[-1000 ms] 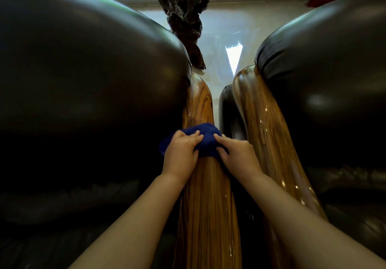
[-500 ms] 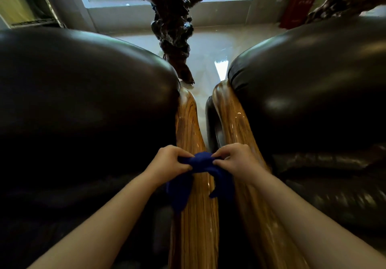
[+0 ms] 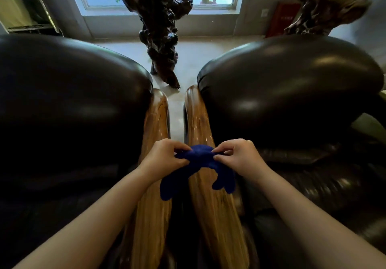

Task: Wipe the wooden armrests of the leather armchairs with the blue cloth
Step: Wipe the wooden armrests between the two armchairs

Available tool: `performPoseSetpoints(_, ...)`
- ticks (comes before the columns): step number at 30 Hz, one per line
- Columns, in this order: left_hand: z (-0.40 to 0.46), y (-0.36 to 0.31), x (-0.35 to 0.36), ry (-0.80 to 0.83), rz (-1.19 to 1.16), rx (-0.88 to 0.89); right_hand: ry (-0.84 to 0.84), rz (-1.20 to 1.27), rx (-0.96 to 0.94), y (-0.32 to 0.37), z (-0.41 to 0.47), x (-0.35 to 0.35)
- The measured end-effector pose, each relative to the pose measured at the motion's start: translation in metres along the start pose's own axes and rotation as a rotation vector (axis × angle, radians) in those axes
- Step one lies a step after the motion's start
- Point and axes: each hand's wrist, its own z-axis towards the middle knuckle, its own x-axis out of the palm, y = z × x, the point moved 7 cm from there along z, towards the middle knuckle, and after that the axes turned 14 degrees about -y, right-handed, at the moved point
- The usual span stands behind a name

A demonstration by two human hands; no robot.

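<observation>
Since a second ago the blue cloth (image 3: 203, 157) has come up off the left armrest (image 3: 153, 181), where both palms pressed it flat, and it now hangs lifted above the two wooden rails, over the near stretch of the right armrest (image 3: 205, 187). Each hand pinches a bunched edge between thumb and fingertips: the left hand (image 3: 165, 157) on one side, the right hand (image 3: 237, 155) on the other, pulling the fabric into a taut ridge while its loose ends droop toward the wood. Held this way, the cloth looks to be getting refolded or spread to a fresh face, probably ahead of a pass on the right armrest. Outward, each rail runs along the inner flank of a leather armchair (image 3: 69, 110), with a dark root carving (image 3: 160, 28) standing beyond on the floor.
</observation>
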Motion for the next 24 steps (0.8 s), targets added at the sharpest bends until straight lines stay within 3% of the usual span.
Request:
performPoseSetpoints(4, -0.026, -0.007, 0.062, -0.082, -0.008, -0.012, -0.002, -0.059, -0.008, -0.058, -0.025, -0.005)
performPoseSetpoints(12, -0.037, 0.021, 0.139, -0.050, 0.036, -0.140, 0.090, -0.093, 0.018, -0.139, -0.036, 0.023)
performPoseSetpoints(15, -0.028, 0.017, 0.131, -0.046, 0.109, -0.069, 0.089, -0.092, -0.028, -0.138, -0.028, 0.023)
performPoseSetpoints(20, -0.021, 0.003, 0.115, -0.207, 0.249, 0.145, -0.040, -0.188, -0.258, -0.119, -0.007, 0.011)
performPoseSetpoints(24, -0.033, 0.032, 0.159, -0.050, 0.269, 0.052, 0.153, -0.307, -0.245, -0.148, -0.010, 0.047)
